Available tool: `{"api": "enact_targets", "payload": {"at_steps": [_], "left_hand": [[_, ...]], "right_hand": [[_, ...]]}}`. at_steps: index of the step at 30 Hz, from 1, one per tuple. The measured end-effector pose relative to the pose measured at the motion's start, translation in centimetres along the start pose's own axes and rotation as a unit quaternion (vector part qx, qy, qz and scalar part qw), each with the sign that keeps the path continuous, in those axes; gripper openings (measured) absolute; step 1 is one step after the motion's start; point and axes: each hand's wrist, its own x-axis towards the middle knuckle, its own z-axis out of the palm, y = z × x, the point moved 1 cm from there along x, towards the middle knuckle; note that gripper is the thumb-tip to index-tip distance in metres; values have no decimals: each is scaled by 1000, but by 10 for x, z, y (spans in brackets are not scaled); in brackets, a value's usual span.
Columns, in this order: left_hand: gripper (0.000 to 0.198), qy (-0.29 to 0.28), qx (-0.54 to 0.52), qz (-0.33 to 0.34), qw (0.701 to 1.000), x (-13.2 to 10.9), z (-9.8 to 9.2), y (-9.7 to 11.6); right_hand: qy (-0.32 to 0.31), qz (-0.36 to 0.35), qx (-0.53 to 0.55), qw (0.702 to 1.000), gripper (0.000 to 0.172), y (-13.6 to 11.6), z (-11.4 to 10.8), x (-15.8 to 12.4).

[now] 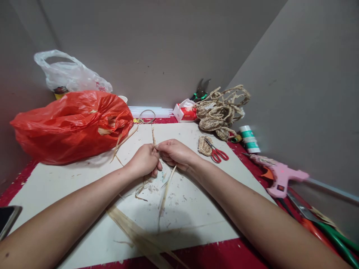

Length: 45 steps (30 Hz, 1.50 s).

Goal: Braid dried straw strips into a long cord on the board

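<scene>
While the left hand [146, 160] and right hand [176, 154] pinch a thin tan straw-like cord [153, 135] mid-frame, looks like its upper bit's twisted; pale ribbon-like strands [167, 185] below aren't yet.

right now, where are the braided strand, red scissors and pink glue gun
Braided strand [153, 135], head view: its exposed length.
Red scissors [214, 149], head view: base of handles.
Pink glue gun [281, 173], head view: its body.

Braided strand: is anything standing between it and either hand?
Nothing visible does. The left hand and right hand meet at the near end of the braided strand, which runs away over the white sheet. The red-handled scissors lie off to the right.
</scene>
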Motion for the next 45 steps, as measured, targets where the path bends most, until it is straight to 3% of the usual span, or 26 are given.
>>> {"api": "enact_targets", "payload": {"at_steps": [4, 10, 13, 15, 17, 19, 22, 29, 34, 39, 45], "left_hand": [[10, 35, 19, 0, 999, -1, 5, 1], [8, -14, 2, -47, 999, -3, -13, 19], [13, 112, 66, 3, 991, -1, -24, 21], [21, 184, 51, 48, 980, 2, -25, 19], [16, 146, -35, 42, 988, 4, -20, 16], [5, 48, -118, -2, 992, 6, -15, 13], [19, -28, -136, -27, 990, 6, -15, 12], [13, 26, -10, -19, 999, 7, -26, 15], [19, 67, 119, 41, 990, 10, -29, 11], [16, 48, 93, 52, 993, 15, -28, 3], [17, 50, 40, 20, 998, 18, -25, -2]], "right_hand": [[-42, -7, 6, 999, 17, 1, 2, 0], [-12, -5, 70, 997, 19, -4, -4, -4], [-33, 3, 95, 995, 22, -5, -8, -5], [-38, -1, 101, 994, 24, -5, -9, -5], [-42, -8, 95, 995, 25, -4, -10, -4], [-51, -11, 79, 995, 24, -3, -11, -3], [-63, -11, 54, 997, 25, -4, -13, -3], [-57, -42, -86, 994, 16, -5, -19, -2], [23, -114, -291, 950, 18, -4, -16, -2], [38, -152, -388, 908, 22, -5, -11, -4], [-20, -122, -387, 914, 18, -14, -10, -10]]}}
